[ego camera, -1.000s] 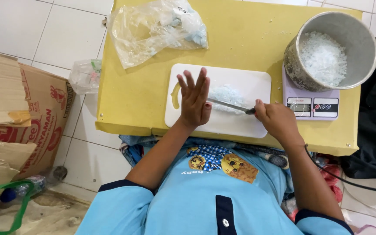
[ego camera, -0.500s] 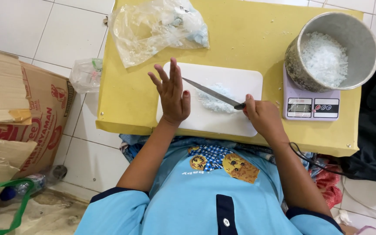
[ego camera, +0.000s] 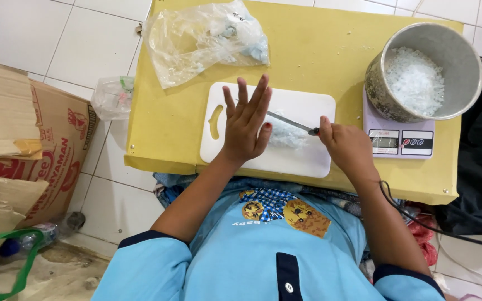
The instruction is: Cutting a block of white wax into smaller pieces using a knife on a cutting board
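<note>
Yellow desk point(ego camera: 330, 50) on white tile floor point(ego camera: 40, 39), white cutting board point(ego camera: 302, 159) near my edge. Right grip point(ego camera: 348, 146) closed around the knife point(ego camera: 291, 122), left hand point(ego camera: 245, 124) spread flat over the board. Pot point(ego camera: 423, 69) crowds the right, bag point(ego camera: 205, 39) sits far left

Home food-preparation corner: white tiled floor point(ego camera: 23, 33); low yellow table point(ego camera: 319, 50) carrying white cutting board point(ego camera: 302, 156), digital scale point(ego camera: 400, 142) at right edge with metal pot point(ego camera: 380, 95); cardboard boxes point(ego camera: 12, 145) beside left edge.

Left hand point(ego camera: 245, 124) flat, fingers spread; right hand point(ego camera: 348, 146) fisted.
</note>
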